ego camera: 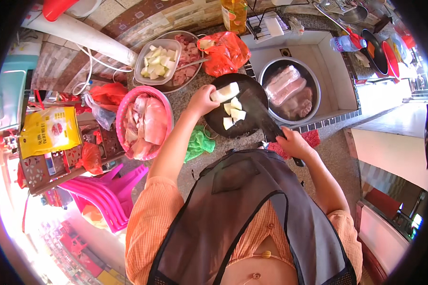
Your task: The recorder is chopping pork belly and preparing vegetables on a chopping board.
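My left hand [202,100] grips a long piece of pale, peeled gourd or melon [225,92] over the left part of a round black chopping board [217,123]. Several cut chunks [234,113] of the same flesh lie just below that piece. My right hand [295,143] is closed round the handle of a dark cleaver [265,123], whose broad blade lies over the board's right side, apart from the chunks. Behind the board, to the left, a clear plastic tub [138,67] of similar chunks rests partly over a metal bowl [171,89] of cut raw meat, with a metal utensil handle across it.
A pink basket [170,117] of raw meat stands left, near a green cloth [200,144]. A red plastic bag [232,53] sits behind the board. In the sink [333,71], a metal basin [318,91] holds meat in water. Pink stools [103,199] stand lower left.
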`<state>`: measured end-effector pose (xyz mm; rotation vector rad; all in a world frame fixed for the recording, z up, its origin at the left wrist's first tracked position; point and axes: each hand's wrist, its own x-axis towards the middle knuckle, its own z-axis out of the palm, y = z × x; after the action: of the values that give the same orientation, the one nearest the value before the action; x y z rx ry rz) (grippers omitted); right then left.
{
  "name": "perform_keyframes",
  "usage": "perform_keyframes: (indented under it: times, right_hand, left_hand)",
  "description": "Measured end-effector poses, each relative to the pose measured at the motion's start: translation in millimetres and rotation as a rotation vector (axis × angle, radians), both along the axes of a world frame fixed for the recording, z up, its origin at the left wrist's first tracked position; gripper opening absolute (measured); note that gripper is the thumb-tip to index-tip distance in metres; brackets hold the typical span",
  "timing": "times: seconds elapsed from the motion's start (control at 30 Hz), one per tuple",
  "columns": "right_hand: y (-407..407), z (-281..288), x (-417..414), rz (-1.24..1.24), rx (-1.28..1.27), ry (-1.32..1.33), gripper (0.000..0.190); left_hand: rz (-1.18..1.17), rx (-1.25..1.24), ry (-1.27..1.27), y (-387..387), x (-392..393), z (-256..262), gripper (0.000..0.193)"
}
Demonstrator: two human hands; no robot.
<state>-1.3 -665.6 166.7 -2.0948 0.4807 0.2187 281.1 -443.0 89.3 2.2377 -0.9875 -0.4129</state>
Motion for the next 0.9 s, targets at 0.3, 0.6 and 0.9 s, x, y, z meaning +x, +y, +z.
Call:
perform_keyframes:
  times: [0.3, 0.6, 0.9]
  right_hand:
    - [14, -16, -20, -0.141, 0.607, 0.308, 0.011]
    - [50, -78, -13, -0.526, 1.048, 0.187, 0.012]
    - [72, -91, -18, -0.580, 1.142, 0.015, 0.009]
  left_hand:
    - [0.014, -0.308, -0.267, 8, -99, -2, 0.036]
    - [0.098, -0.256, -0.316, -51, -113, -25, 0.050]
    - [0.094, -0.213, -0.309, -49, -111, -28, 0.047]
